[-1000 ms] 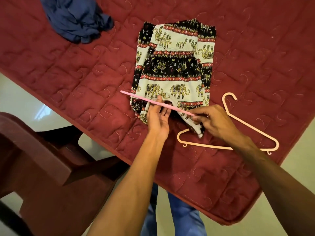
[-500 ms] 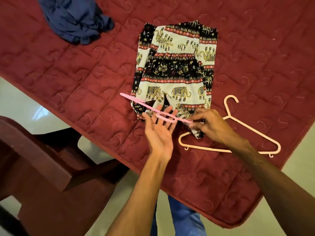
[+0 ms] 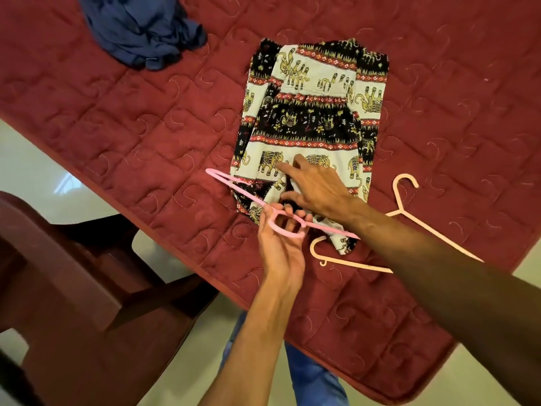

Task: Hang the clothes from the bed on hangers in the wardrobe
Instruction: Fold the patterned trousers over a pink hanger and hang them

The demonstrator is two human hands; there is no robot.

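The pink hanger [image 3: 218, 176] is gripped by left hand [image 3: 281, 253]; right hand [image 3: 319, 186] laid open-fingered on elephant-print trousers [image 3: 307, 112]. Fold should be lifted, bar slid under.

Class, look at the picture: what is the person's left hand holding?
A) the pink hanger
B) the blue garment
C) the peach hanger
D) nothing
A: the left hand grips the pink hanger, with fingers poking through its frame, while the peach hanger lies on the bed and the blue garment sits apart at the far side.
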